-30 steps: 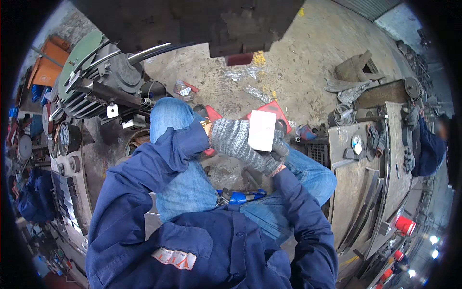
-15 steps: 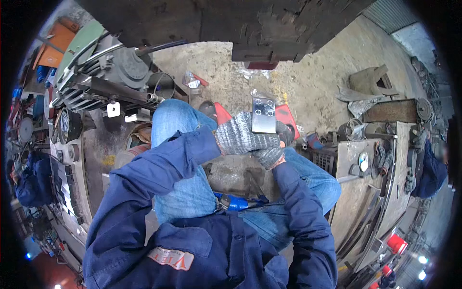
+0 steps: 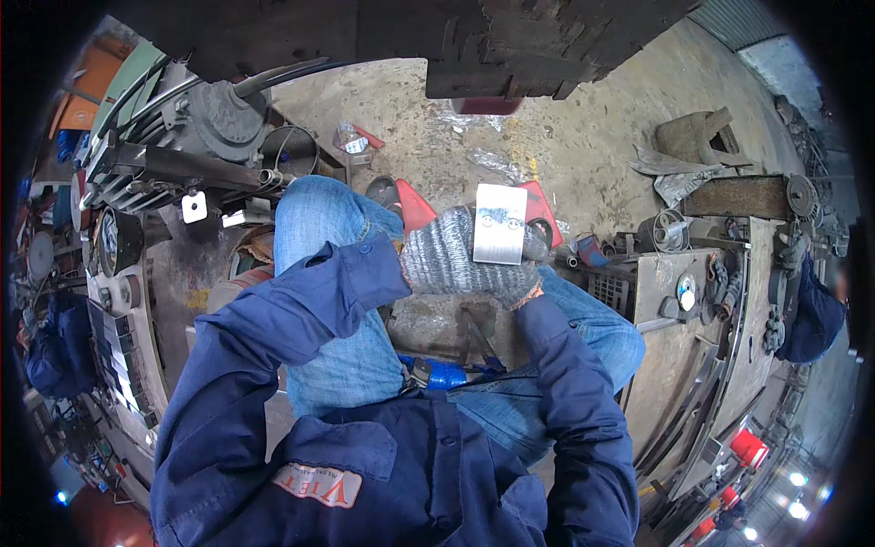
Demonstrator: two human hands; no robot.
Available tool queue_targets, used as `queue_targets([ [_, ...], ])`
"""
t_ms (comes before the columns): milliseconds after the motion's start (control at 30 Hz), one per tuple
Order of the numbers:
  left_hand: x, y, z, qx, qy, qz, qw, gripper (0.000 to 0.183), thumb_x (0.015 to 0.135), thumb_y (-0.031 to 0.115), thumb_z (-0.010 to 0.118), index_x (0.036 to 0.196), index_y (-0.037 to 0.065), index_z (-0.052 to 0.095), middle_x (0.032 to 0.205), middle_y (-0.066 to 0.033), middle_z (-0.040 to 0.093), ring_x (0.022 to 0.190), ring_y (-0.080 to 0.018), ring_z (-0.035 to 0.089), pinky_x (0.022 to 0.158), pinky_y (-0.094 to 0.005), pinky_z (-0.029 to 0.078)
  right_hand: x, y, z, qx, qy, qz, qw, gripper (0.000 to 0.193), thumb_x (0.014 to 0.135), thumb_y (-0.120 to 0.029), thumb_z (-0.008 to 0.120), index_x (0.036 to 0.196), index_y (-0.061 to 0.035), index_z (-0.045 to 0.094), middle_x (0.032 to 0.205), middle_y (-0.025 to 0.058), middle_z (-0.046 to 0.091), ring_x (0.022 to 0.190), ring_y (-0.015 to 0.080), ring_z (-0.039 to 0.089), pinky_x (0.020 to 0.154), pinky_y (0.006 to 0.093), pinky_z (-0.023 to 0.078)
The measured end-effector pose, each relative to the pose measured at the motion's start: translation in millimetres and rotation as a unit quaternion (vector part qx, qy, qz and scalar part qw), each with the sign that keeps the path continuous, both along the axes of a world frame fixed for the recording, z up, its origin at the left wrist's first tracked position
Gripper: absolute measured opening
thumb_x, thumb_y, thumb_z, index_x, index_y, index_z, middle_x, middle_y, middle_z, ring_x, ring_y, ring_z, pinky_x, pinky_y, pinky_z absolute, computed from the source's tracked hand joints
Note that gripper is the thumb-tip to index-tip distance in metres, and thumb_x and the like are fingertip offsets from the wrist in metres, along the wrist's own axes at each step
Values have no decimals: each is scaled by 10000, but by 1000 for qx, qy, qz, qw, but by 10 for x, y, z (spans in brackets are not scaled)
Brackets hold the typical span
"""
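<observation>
A small rectangular metal plate point(image 3: 499, 239) with a shiny face is held out over my knees. Ring-shaped marks or holes show across its middle, partly lost in reflections. My left hand point(image 3: 439, 253), in a grey striped knit glove, is closed at the plate's left and lower edge. From the right comes my right hand point(image 3: 518, 288), also gloved, closed under and beside the plate's lower right. The two gloves overlap, and most of the fingers are hidden behind the plate.
A dark, rough-edged slab point(image 3: 365, 41) overhangs the far side. At left stands a grey motor point(image 3: 223, 118) with a metal bar beside it. A workbench point(image 3: 661, 273) with gloves and metal strips stands at right. A person in dark blue point(image 3: 811, 314) is beyond it.
The plate has tilted, so its face reflects more light and the ring marks look fainter. Both hands keep hold of it and have shifted only slightly.
</observation>
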State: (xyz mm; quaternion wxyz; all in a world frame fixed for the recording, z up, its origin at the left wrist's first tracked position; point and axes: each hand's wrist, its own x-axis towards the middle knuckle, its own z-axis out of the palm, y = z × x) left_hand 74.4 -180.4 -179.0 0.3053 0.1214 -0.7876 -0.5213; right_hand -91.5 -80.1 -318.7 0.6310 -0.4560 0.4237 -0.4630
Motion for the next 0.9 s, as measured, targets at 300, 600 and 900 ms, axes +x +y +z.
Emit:
queue_targets([
  [300, 105, -265, 301, 272, -61, 30, 960, 385, 928, 258, 787, 1253, 64, 718, 1208, -83, 734, 1132, -155, 673, 985, -328, 535, 200, -524, 887, -216, 609, 124, 753, 585, 960, -409, 620, 1455, -113, 523, 1416, 114, 596, 1306, 318, 575, 1121, 429, 445],
  [600, 104, -619, 144, -197, -164, 108, 961, 465, 914, 126, 617, 1364, 235, 666, 1322, -102, 690, 1183, -317, 674, 1035, -403, 537, 302, -683, 753, 21, 108, -44, 993, 667, 827, -112, 838, 1338, 40, 437, 1214, 90, 677, 1051, 183, 668, 892, 327, 574],
  [900, 15, -719, 247, 87, -79, 118, 986, 311, 930, 221, 716, 1237, 179, 746, 1237, -32, 746, 1086, -205, 722, 930, -330, 572, 228, -790, 655, -258, 392, -39, 882, 589, 816, -88, 833, 1266, 4, 465, 1090, 94, 693, 900, 173, 691, 716, 329, 604],
])
